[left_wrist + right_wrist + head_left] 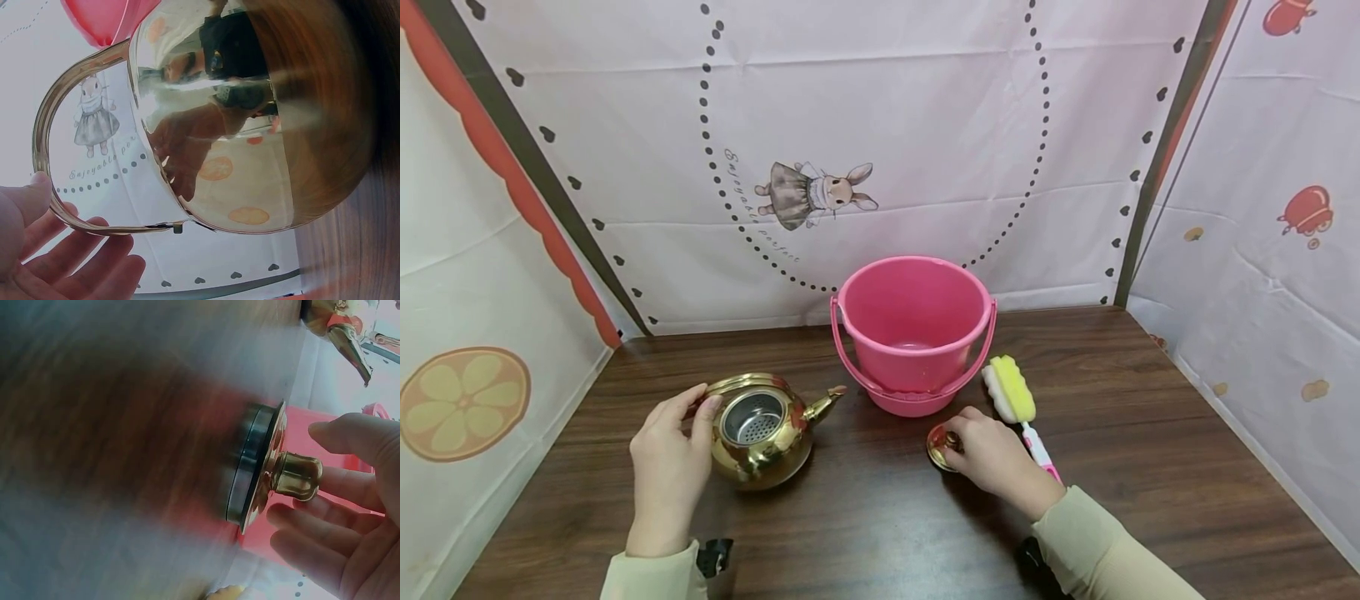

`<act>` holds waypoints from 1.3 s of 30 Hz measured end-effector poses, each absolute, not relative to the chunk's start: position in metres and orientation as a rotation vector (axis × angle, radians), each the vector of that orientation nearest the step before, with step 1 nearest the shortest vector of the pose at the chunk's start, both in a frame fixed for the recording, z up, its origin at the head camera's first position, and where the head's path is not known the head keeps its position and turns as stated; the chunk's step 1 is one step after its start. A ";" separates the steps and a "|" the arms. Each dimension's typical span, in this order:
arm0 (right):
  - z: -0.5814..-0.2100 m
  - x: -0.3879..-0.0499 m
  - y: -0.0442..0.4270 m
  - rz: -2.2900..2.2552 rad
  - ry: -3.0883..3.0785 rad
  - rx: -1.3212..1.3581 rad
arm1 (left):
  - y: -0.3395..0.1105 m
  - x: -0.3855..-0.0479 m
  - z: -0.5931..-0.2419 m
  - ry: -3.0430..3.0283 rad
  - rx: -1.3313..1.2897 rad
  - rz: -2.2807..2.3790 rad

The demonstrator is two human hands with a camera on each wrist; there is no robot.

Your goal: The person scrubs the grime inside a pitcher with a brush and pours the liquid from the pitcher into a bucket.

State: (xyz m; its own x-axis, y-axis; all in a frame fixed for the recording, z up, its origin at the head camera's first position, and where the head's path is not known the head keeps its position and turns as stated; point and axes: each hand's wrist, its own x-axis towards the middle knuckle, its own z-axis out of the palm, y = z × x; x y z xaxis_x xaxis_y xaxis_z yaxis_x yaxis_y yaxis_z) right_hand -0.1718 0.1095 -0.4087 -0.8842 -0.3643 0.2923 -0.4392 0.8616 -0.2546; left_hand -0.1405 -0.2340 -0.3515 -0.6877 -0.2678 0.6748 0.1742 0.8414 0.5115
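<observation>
On the left of the table stands a shiny gold teapot [767,467], uncovered, with a perforated metal strainer [752,418] in its mouth and its spout toward the bucket. My left hand [672,458] holds the teapot's loop handle [41,134], thumb on one side and fingers on the other. The gold lid [937,446] sits on the table right of the teapot, knob up. Around its knob [299,477] are the fingers of my right hand [992,454]; in the right wrist view the thumb is apart from the knob.
A pink bucket [910,375] stands behind the lid, its handle hanging at the front. To its right lies a yellow-and-white sponge brush [1013,390] with a white and pink handle, partly behind my right forearm. Printed cloth walls [925,150] enclose the dark wooden table [842,525].
</observation>
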 end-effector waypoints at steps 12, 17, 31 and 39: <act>-0.406 -0.169 0.105 0.455 -2.790 0.616 | -0.234 -0.141 -0.350 -2.222 0.056 -0.693; -0.407 -0.169 0.104 0.452 -2.758 0.631 | -0.234 -0.141 -0.350 -2.218 0.052 -0.694; -0.409 -0.167 0.098 0.528 -2.725 0.708 | -0.233 -0.140 -0.350 -2.234 0.070 -0.688; -0.410 -0.168 0.094 0.556 -2.729 0.747 | -0.234 -0.141 -0.350 -2.231 0.072 -0.697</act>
